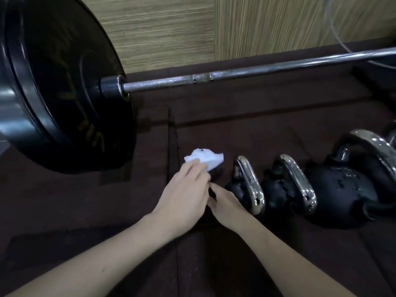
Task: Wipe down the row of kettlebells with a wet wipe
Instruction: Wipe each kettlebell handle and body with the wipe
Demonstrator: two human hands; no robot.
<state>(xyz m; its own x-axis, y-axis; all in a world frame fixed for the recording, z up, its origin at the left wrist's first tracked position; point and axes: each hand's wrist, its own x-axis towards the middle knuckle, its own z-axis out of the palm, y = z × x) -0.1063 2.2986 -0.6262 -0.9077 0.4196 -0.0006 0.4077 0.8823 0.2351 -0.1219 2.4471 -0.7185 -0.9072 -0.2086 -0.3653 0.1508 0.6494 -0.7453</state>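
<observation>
The left hand (184, 198) pinches a crumpled white wipe (204, 159) over a small, mostly hidden kettlebell at the row's left end. The right hand (227, 203) steadies it; its finger grip is hidden. Three kettlebells (289, 189) stand just right.

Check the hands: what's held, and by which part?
Left hand holds the crumpled white wet wipe by its near edge, fingers on top. Right hand reaches under the left; whether it grips anything cannot be told.
</observation>
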